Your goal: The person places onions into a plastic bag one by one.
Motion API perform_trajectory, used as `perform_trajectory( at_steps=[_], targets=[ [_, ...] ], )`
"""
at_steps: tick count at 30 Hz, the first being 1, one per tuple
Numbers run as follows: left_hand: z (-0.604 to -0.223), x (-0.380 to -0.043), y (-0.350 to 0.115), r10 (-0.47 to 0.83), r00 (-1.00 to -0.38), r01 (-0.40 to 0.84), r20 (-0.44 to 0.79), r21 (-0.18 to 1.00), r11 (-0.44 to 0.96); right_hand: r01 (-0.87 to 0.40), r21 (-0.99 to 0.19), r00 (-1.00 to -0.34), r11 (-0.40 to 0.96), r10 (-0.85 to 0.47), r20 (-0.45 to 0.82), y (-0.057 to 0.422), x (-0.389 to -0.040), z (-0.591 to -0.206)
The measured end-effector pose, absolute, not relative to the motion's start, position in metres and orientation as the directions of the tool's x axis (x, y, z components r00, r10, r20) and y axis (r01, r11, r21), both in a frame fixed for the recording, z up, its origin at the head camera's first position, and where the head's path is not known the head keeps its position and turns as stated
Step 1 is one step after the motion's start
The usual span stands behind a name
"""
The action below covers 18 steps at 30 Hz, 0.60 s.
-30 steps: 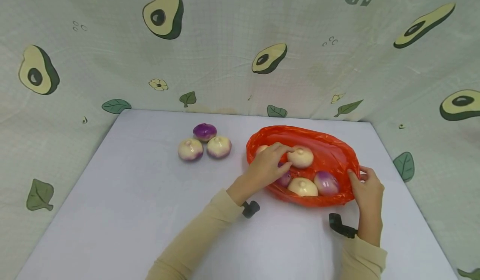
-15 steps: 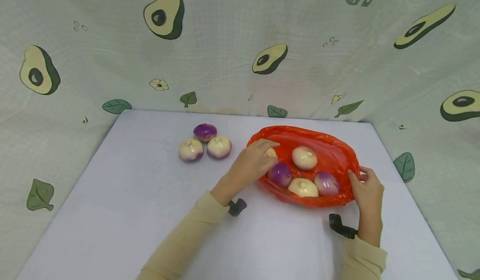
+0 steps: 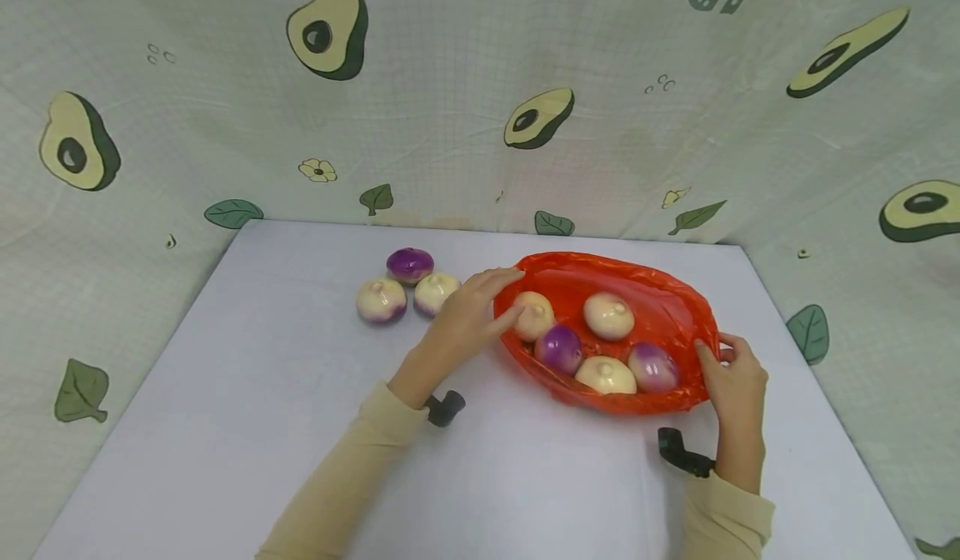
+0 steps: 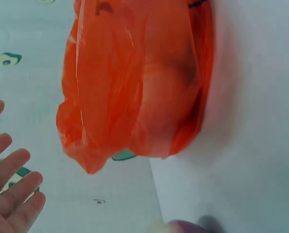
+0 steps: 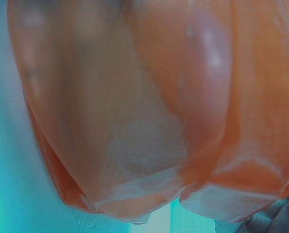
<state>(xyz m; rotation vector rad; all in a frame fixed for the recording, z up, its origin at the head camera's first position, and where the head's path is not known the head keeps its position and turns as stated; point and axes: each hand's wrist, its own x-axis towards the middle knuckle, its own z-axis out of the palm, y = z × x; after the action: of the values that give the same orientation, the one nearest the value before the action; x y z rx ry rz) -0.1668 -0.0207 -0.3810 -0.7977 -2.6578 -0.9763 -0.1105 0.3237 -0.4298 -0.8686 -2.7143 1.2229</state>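
Observation:
A red plastic bag (image 3: 660, 293) stands wide-mouthed on the right half of the table, with several white and purple onions inside, among them a pale one (image 3: 609, 316) and a purple one (image 3: 558, 349). My right hand (image 3: 735, 377) pinches the bag's right rim between thumb and fingers. Over the bag's left edge is my left hand (image 3: 468, 310), empty, its fingers spread; the left wrist view shows these fingers (image 4: 13, 165) apart, beside the bag (image 4: 134, 82). Three more onions lie left of the bag: a purple one (image 3: 410, 265), a whitish one (image 3: 381, 301) and another (image 3: 433, 292) partly behind my left hand.
A white table (image 3: 247, 393) bears everything. Behind it and at both sides hangs a pale cloth (image 3: 435, 85) printed with avocados and leaves. Dark wrist-camera mounts (image 3: 682, 452) show beside both wrists.
My left hand has drawn back leftward out of the bag toward the loose onions, uncovering the pale onion at the bag's left end. The right hand keeps its hold on the rim.

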Motion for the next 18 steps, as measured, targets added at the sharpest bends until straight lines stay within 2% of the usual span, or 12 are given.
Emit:
perform_trajectory(
  at_steps=[8, 18],
  targets=[
    [-0.385, -0.17, -0.042, 0.409, -0.86, 0.511, 0.306, 0.518, 0.686, 0.479, -0.695, -0.842, 0.537, 0.506, -0.189, 0.324, -0.111, -0.429],
    [-0.395, -0.178, -0.064, 0.423, -0.856, 0.516, 0.296, 0.462, 0.721, 0.468, -0.694, -0.848, 0.547, 0.498, -0.18, 0.324, -0.111, -0.428]
  ],
)
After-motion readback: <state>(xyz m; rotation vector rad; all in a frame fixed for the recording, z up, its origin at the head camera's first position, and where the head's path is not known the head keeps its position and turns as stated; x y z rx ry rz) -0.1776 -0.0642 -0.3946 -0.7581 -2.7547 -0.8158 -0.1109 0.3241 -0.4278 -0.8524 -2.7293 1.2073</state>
